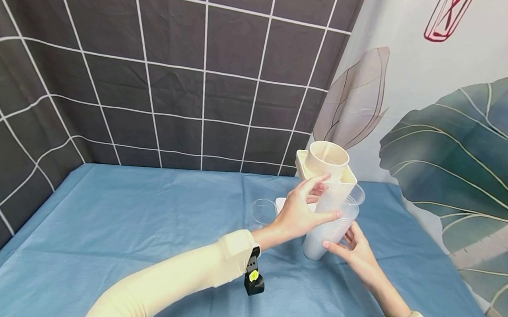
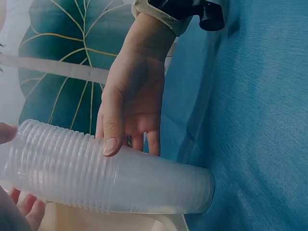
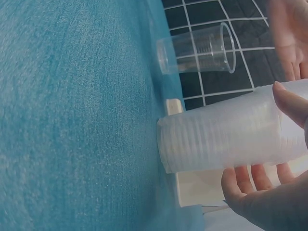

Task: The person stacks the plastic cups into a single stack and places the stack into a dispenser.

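Note:
A tall stack of clear plastic cups [image 1: 325, 238] stands on the cloth, its open end tilted up and to the right in the head view. Around the upper part, near the rims, my left hand [image 1: 297, 209] grips the stack, thumb in front and fingers behind. Lower down, my right hand [image 1: 357, 253] holds the same stack from the right side, its thumb [image 2: 111, 144] lying along the cups. Right behind the stack is a cream plastic holder [image 1: 327, 159] with a round open tube on top, its lower part hidden.
One single clear cup [image 1: 263, 211] stands upright left of my left hand, also visible as a lone cup [image 3: 197, 50] in the right wrist view. Blue cloth [image 1: 141, 229] covers the table. A dark gridded curtain [image 1: 174, 92] and a leaf-patterned curtain [image 1: 461, 145] hang behind.

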{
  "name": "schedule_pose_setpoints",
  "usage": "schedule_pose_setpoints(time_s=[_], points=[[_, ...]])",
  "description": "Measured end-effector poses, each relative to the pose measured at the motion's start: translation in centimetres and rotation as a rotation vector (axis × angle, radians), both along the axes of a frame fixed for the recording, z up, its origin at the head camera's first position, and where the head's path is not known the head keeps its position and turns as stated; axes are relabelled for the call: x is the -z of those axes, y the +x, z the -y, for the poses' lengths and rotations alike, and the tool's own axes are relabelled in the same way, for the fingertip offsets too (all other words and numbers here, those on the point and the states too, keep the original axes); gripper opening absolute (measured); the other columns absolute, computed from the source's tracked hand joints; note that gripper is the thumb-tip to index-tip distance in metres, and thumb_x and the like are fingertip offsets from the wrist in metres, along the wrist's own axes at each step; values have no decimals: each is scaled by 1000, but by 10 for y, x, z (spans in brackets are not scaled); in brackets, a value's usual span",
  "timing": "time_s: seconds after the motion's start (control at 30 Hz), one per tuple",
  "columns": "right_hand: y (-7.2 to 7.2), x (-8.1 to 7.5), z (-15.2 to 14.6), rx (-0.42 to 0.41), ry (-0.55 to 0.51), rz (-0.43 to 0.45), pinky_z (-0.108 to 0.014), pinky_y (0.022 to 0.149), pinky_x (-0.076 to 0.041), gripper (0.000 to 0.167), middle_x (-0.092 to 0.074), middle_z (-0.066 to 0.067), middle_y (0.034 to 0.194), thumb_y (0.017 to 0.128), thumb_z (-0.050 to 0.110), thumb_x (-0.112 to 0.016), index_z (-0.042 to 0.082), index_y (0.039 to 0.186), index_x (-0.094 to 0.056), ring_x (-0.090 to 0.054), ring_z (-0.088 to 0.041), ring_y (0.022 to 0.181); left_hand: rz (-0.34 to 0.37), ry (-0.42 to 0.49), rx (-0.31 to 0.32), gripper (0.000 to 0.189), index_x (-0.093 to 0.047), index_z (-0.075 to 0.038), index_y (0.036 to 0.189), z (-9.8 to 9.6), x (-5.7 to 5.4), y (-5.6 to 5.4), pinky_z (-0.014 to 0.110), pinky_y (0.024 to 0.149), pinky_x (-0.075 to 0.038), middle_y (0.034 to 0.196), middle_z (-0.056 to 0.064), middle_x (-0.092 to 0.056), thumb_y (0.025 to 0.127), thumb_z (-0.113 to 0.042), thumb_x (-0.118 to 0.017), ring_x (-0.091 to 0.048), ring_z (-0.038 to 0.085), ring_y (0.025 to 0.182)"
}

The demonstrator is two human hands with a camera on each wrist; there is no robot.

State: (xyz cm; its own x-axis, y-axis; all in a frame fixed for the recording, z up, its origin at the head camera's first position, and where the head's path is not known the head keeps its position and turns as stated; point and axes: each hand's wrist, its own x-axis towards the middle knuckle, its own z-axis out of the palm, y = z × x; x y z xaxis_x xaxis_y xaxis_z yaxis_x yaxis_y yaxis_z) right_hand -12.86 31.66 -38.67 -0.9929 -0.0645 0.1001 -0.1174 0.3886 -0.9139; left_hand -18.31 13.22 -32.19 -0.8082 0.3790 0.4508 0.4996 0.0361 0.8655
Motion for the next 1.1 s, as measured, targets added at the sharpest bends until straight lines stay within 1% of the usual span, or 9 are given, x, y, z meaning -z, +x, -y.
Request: schedule_pose_setpoints(time_s=[0.17, 0.3, 0.53, 0.67, 0.9, 1.1], points=[[0, 0, 0, 4, -3, 2, -5, 88, -42, 80, -34, -20, 149, 88, 15, -69, 7, 150, -19, -42, 18, 112, -13, -20, -7, 71, -47, -12, 140, -1, 0, 0, 19, 95, -50, 120, 10, -60, 77, -16, -79, -61, 13, 110], [-1, 0, 0, 0, -2, -2, -4, 89, -41, 81, -33, -19, 150, 88, 15, -69, 8, 151, -18, -42, 18, 113, -10, -17, 2, 70, -47, -11, 140, -1, 0, 0, 17, 95, -49, 120, 10, -60, 78, -15, -78, -62, 14, 110], [0, 0, 0, -8, 0, -10, -3, 89, -41, 81, -33, -18, 149, 88, 15, -69, 10, 151, -18, -42, 17, 113, -5, -4, 44, 70, -46, -11, 140, 0, 0, -1, 18, 96, -49, 122, 14, -60, 77, -12, -78, -61, 22, 112], [-1, 0, 0, -14, -2, -9, -4, 89, -41, 81, -32, -18, 150, 88, 15, -68, 10, 151, -17, -42, 18, 114, -6, -9, 49, 71, -46, -11, 140, 1, 0, -1, 20, 96, -49, 123, 14, -60, 77, -12, -78, -61, 23, 113], [-1, 0, 0, -13, 3, -15, -3, 89, -41, 81, -33, -19, 150, 88, 14, -68, 10, 151, -17, -43, 17, 113, -24, -47, 37, 63, -53, -9, 136, 4, -1, 1, 20, 96, -50, 129, 8, -58, 78, -15, -77, -60, 17, 115], [-2, 0, 0, -15, 4, -22, -4, 89, -42, 80, -34, -19, 149, 88, 14, -69, 10, 150, -19, -43, 17, 114, -36, -68, 31, 62, -54, -9, 134, 5, 1, 1, 21, 95, -51, 131, 6, -57, 77, -17, -78, -62, 13, 112]])
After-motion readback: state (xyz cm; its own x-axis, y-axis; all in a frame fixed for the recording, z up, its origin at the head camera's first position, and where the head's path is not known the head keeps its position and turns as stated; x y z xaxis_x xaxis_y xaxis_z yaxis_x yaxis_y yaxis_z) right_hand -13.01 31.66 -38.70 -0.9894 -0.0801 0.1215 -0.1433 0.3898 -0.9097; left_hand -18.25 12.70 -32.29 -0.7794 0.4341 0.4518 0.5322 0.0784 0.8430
